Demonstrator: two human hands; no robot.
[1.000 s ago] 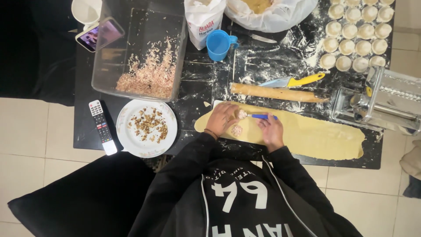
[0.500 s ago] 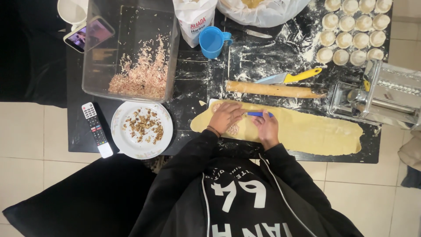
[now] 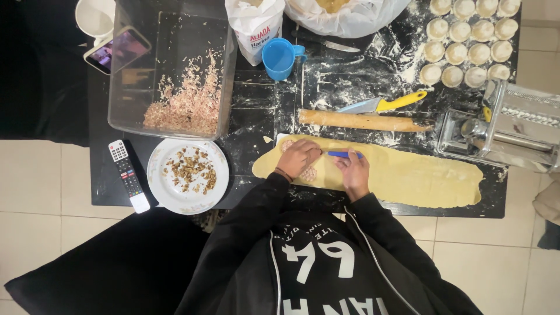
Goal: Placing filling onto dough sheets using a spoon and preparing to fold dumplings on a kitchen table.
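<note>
A long sheet of yellow dough [image 3: 420, 178] lies along the near edge of the floured black table [image 3: 274, 116]. My left hand [image 3: 298, 157] rests fingers-down on the sheet's left end, between two small lumps of pinkish filling [image 3: 308, 173]. My right hand [image 3: 353, 172] is just to its right on the dough and grips a small blue-handled tool [image 3: 343, 154] that points toward the left hand.
Beyond the dough lie a wooden rolling pin [image 3: 356, 121] and a yellow-handled knife [image 3: 382, 105]. A pasta machine [image 3: 507, 128] and rows of formed dumplings [image 3: 466, 41] are at right. At left are a clear tub of shredded filling [image 3: 175, 76], a plate of chopped nuts [image 3: 188, 175], a remote [image 3: 128, 175], a phone [image 3: 116, 49], a blue cup [image 3: 279, 58] and a flour bag [image 3: 255, 29].
Both hands stay on the left end of the dough with only small finger movements. The view has shifted slightly.
</note>
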